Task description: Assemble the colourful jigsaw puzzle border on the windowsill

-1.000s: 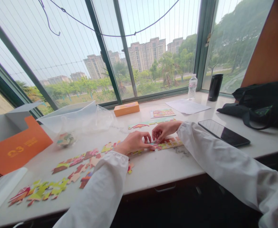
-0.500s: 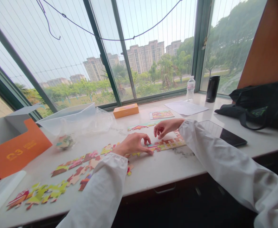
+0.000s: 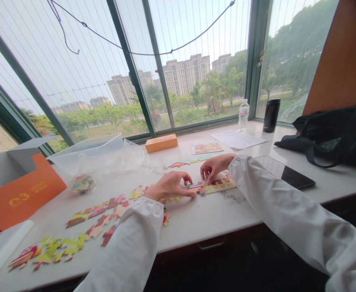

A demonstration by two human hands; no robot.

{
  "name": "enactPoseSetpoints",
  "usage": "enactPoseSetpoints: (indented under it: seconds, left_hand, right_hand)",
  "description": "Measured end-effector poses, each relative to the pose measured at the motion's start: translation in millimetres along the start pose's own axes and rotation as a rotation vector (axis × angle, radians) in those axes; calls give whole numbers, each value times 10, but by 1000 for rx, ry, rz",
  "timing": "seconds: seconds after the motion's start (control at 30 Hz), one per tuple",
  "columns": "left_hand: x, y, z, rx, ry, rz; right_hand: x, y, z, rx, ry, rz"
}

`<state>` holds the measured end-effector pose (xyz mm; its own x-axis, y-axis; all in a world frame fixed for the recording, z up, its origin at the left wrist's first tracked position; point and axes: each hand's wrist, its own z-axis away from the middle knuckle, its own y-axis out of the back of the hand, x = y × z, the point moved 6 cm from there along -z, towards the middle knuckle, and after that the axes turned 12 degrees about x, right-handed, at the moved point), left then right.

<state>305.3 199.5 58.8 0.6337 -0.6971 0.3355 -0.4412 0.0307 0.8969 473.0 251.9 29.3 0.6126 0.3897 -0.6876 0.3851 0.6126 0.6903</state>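
- Pressing down on the joined puzzle strip, the left hand lies curled with its fingertips on the strip's left end; it grips nothing, only bears on the pieces.
- The right hand hovers over the strip's middle, fingers bent narrow and tips touching or just above the pieces; whether it pinches a single piece cannot be told.
- The strip lies flat on the tabletop, between the two hands and well back from the front edge.
- Risk: uneven pressure from either hand could buckle the strip and pop its joints apart, since the pieces hold only by their tabs.
- Risk: the left sleeve lies over loose pieces; dragging the arm could sweep them toward the front edge and off the tabletop.
- Risk: the right sleeve passes just beside the phone; a sideways move could push it.
- A second short strip lies behind the hands, apart from them.
- Containers: a clear plastic bag holds a small heap of pieces; a clear tub behind it shows no contents that can be made out.
- An orange box stands open at the left; its inside is hidden.
- A small orange box is closed. A water bottle and a dark cup stand by the window; a black bag lies at the right.
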Motion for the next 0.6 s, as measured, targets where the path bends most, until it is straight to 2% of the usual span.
enactPoseSetpoints:
  seconds: [0.17, 0.37, 0.6]
  left_hand:
    - [10, 60, -6, 71, -22, -33]
    - [1, 100, -8, 140, -38, -20]
    - [39, 145, -8, 220, -31, -22]
  right_hand:
    - [0, 1, 17, -7, 8, -18]
    - [-91, 77, 16, 128, 73, 6]
    - [-213, 58, -3, 141, 163, -91]
